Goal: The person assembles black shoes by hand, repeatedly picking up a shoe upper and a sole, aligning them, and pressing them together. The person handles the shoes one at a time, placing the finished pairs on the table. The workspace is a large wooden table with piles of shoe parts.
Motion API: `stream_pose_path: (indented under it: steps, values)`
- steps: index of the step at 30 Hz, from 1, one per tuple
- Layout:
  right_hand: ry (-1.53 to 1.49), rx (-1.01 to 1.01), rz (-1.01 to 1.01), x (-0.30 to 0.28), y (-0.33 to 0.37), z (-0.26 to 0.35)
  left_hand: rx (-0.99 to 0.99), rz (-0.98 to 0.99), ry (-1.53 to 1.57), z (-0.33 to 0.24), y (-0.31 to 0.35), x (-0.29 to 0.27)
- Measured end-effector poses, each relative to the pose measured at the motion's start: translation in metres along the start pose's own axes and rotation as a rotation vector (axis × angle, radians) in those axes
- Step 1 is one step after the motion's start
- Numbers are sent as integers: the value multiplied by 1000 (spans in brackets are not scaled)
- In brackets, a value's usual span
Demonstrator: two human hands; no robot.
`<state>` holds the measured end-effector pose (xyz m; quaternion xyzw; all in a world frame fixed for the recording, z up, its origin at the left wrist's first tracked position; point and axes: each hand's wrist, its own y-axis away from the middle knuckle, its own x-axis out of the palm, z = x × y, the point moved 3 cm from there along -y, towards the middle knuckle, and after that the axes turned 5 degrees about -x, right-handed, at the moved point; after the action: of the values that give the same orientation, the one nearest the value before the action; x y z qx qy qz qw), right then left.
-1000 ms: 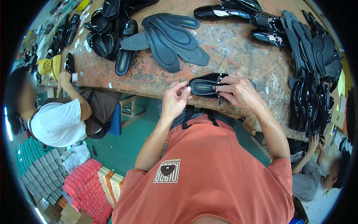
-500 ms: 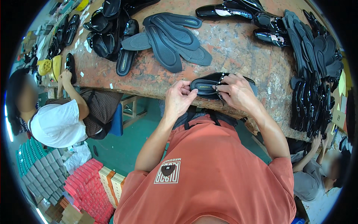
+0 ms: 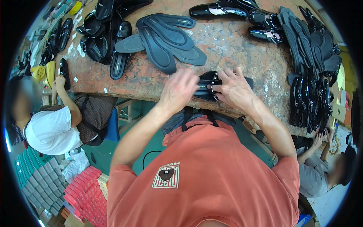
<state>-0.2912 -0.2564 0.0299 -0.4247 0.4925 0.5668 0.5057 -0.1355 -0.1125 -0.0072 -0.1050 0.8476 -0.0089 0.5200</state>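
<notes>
At the near edge of the worktable lies a black shoe (image 3: 207,77) with a studded strap and a dark insole (image 3: 203,86) inside it. My right hand (image 3: 233,86) grips the shoe around the strap, fingers curled over it, hiding much of its middle. Beside the heel end is my left hand (image 3: 180,87), smeared by motion, so its fingers cannot be read. Just beyond my left hand, several loose black insoles (image 3: 157,49) are fanned out on the table.
Black shoes (image 3: 96,47) are heaped at the far left. To the right lie more insoles (image 3: 302,41) and strapped shoes (image 3: 310,100). One co-worker (image 3: 53,128) sits at the left and another (image 3: 319,170) at the right. Pink stacks (image 3: 85,189) stand on the floor.
My left hand has come off the shoe's heel end and moved slightly left and up. My right hand stays on the shoe. The whole view has shifted a little.
</notes>
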Motion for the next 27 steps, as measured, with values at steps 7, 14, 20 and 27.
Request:
stream_pose_path:
  steps: [7,14,20,27]
  values:
    - [-1014,887,-227,-15,67,-43,343,360,95,4,7,12]
    - [-106,478,-356,26,36,40,293,415,-177,-16,-5,22]
    - [-52,461,-271,18,25,30,296,395,-202,-24,-15,20]
    - [-31,528,-203,37,23,21,299,379,-144,-20,-12,18]
